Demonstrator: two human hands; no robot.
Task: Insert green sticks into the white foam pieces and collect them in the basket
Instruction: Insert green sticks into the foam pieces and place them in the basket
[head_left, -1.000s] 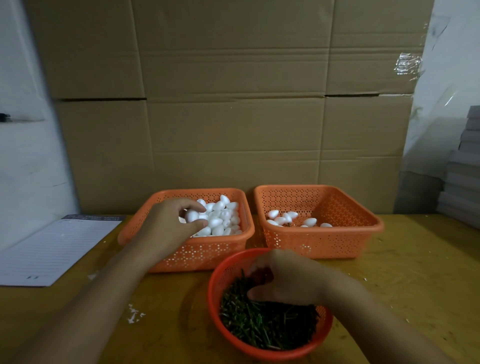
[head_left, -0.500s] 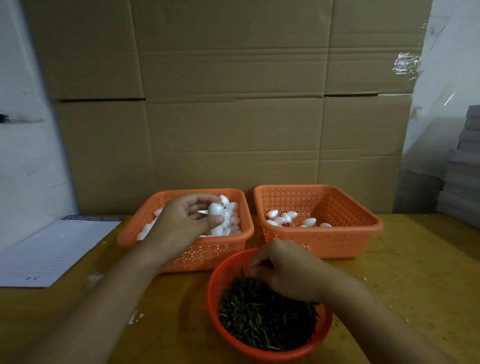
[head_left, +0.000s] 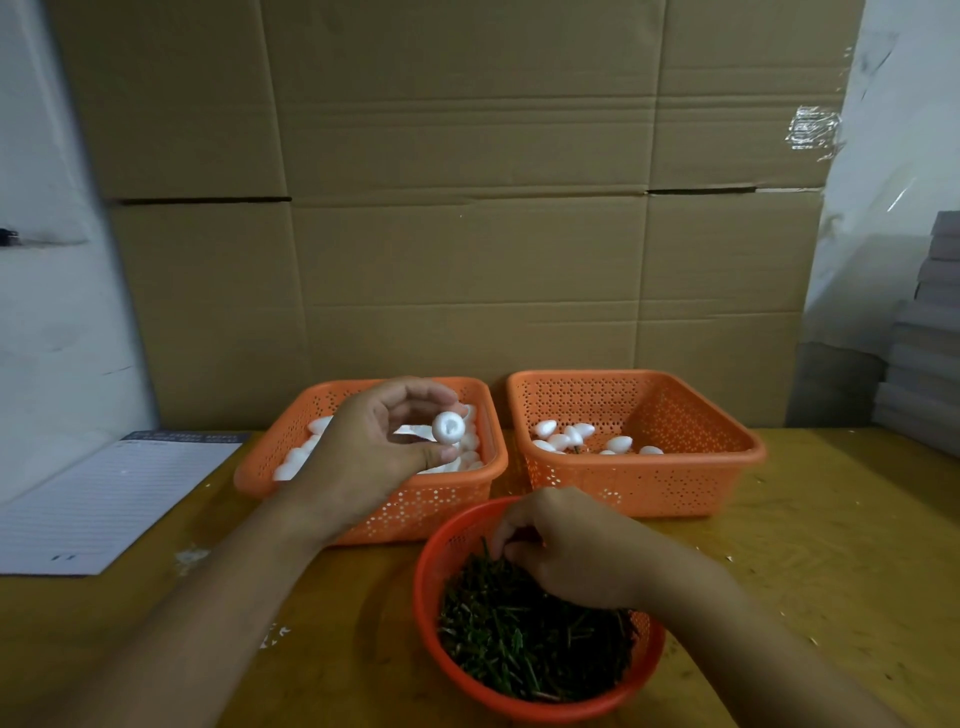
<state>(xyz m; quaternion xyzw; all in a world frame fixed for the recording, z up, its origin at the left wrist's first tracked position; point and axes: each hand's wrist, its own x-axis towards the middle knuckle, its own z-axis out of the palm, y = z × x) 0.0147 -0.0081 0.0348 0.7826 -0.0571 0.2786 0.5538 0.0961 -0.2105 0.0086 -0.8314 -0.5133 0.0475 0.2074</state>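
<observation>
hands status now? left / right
Left hand: pinching a foam piece.
Right hand: fingers curled into the sticks; hold unclear.

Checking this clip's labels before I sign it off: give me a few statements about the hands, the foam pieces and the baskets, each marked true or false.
1. The left hand pinches a white foam piece above the left basket. True.
2. The right hand rests flat on the table. False: it reaches into the round red basket, fingers curled among the green sticks.
3. The right basket holds more foam pieces than the left one. False: it holds only a few; the left one is far fuller.
4. A lined sheet of paper lies left of the baskets. True.
5. A green stick already stands in the held foam piece. False: none shows in it.
</observation>
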